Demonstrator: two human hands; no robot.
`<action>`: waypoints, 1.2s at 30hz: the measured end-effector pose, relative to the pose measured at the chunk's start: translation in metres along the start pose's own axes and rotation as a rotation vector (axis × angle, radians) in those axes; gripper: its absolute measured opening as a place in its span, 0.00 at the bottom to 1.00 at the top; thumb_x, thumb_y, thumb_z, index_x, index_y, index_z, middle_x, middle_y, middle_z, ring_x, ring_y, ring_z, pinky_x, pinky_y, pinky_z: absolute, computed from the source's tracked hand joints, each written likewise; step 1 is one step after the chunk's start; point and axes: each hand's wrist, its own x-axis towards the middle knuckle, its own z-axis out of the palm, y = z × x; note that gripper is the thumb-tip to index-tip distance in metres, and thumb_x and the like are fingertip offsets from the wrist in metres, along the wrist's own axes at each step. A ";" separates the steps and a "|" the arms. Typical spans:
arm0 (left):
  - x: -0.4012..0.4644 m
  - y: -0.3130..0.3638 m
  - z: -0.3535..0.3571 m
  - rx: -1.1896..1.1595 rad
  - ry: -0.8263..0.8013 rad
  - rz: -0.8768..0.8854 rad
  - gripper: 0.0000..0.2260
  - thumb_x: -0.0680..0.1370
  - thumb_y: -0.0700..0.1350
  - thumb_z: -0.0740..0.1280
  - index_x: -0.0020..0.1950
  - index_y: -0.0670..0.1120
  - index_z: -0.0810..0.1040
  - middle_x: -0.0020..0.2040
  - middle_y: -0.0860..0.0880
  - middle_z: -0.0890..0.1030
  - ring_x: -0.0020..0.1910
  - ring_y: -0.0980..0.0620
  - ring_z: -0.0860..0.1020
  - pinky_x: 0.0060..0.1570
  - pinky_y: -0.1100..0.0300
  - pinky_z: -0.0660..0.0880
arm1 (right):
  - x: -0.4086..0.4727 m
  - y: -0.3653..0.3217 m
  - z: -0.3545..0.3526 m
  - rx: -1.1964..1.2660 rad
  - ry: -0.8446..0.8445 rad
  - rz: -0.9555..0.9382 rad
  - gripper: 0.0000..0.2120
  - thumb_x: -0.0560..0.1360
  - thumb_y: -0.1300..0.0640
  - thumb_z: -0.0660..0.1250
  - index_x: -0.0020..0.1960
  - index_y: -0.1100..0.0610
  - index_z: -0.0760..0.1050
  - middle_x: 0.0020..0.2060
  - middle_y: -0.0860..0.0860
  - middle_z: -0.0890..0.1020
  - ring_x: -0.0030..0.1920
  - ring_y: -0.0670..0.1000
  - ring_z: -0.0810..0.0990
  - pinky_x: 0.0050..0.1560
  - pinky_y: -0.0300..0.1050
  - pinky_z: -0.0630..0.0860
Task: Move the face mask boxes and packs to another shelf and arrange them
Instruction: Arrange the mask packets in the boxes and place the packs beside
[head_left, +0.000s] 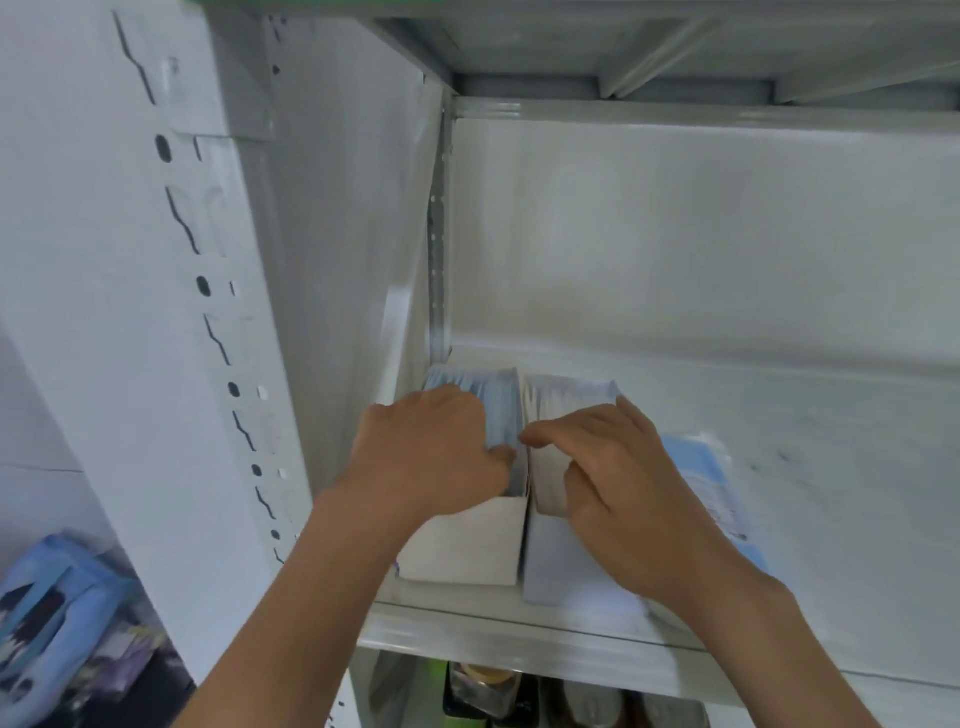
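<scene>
Two open white face mask boxes stand side by side at the left end of a white metal shelf (779, 519). The left box (467, 551) holds blue masks (498, 405); the right box (566, 577) holds pale masks (566, 395). My left hand (426, 457) rests on top of the left box, fingers curled over the blue masks. Over the right box, my right hand (618, 483) lies with its fingers bent onto the pale masks. A flat blue-and-white mask pack (711, 483) lies on the shelf just right of the right box, partly hidden by my right hand.
The shelf's left upright (218, 322) and side panel stand close to the left box. Bare shelf surface stretches to the right. Blue packages (57, 613) sit low at the far left. Below the shelf, jars and other items (493, 686) show on a lower level.
</scene>
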 end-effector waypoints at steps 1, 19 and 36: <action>0.002 -0.003 0.000 0.009 -0.022 0.010 0.21 0.75 0.65 0.63 0.31 0.51 0.68 0.31 0.53 0.70 0.30 0.52 0.71 0.38 0.56 0.72 | -0.001 0.000 0.001 0.002 -0.005 0.003 0.30 0.69 0.57 0.47 0.60 0.51 0.81 0.51 0.47 0.84 0.56 0.51 0.77 0.71 0.66 0.64; -0.013 0.000 0.019 -0.134 0.259 -0.120 0.20 0.75 0.61 0.62 0.30 0.49 0.76 0.36 0.54 0.75 0.36 0.53 0.76 0.59 0.46 0.68 | 0.000 -0.005 0.004 -0.153 -0.082 0.014 0.24 0.77 0.52 0.48 0.63 0.46 0.78 0.57 0.42 0.78 0.58 0.48 0.73 0.74 0.55 0.59; -0.017 -0.004 0.026 -0.221 0.315 0.171 0.08 0.79 0.47 0.64 0.50 0.47 0.83 0.50 0.50 0.78 0.46 0.49 0.78 0.48 0.54 0.76 | 0.003 -0.007 -0.002 -0.178 -0.198 0.020 0.28 0.78 0.45 0.42 0.68 0.35 0.74 0.75 0.43 0.65 0.74 0.49 0.57 0.76 0.63 0.48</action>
